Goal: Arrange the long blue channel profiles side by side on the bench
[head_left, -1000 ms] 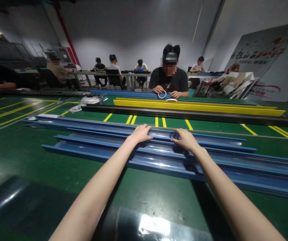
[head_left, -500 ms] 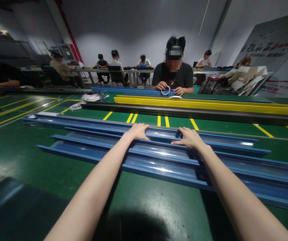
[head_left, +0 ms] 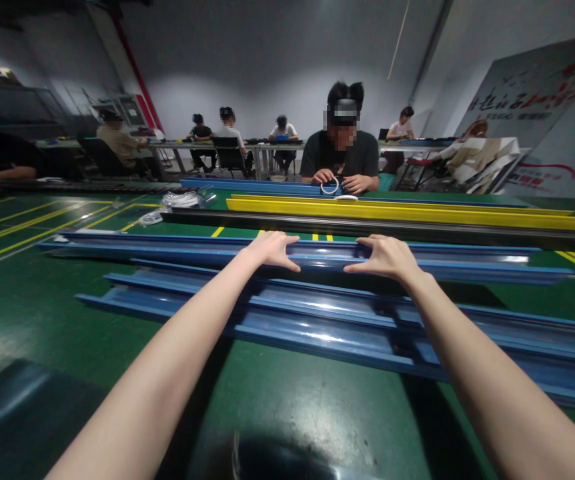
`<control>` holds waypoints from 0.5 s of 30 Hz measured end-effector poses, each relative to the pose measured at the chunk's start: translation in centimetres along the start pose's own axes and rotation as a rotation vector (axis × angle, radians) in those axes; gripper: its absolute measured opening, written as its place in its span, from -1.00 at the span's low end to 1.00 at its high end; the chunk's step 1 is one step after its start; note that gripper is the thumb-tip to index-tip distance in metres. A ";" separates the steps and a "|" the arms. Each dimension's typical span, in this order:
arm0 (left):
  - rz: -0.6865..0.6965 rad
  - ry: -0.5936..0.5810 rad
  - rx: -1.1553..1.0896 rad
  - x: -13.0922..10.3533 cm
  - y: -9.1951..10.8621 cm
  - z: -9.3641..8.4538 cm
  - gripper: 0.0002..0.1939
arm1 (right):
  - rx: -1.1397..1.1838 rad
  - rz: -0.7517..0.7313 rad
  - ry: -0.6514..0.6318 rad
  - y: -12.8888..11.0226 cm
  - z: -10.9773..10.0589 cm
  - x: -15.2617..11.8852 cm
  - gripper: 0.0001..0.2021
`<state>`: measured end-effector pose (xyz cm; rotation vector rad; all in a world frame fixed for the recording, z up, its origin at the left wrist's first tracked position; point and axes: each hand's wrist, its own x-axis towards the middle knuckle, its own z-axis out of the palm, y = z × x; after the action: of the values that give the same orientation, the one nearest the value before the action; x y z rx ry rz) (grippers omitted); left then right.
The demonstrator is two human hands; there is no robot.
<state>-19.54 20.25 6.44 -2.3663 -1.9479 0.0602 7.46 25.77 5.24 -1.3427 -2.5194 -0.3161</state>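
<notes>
A long blue channel (head_left: 322, 255) is held across the view by both hands, thumbs at its near edge and fingers over its far edge. My left hand (head_left: 272, 251) grips it left of the middle, my right hand (head_left: 385, 256) a little to the right. Its right part hangs above the green tabletop, with a shadow under it. Nearer to me lie more blue channels (head_left: 317, 333), side by side and slightly slanted, passing beneath my forearms.
Beyond are a black bar (head_left: 367, 225), a yellow bar (head_left: 392, 211) and a clear plastic bag (head_left: 180, 200). Across the table a person (head_left: 340, 150) handles a white ring (head_left: 329, 186). Several people sit farther back. A dark sheet (head_left: 22, 407) lies near left.
The held channel has risen and moved away from the other blue channels, its right part most. Both my hands have moved up and forward with it.
</notes>
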 end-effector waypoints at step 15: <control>0.105 0.032 0.120 -7.5 2.1 -5.1 -0.05 | -0.197 -0.112 0.006 -3.0 -7.3 -5.3 -0.23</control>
<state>-18.52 12.34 11.21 -2.3745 -1.7531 0.1406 8.72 17.69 10.17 -1.2664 -2.6211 -0.6042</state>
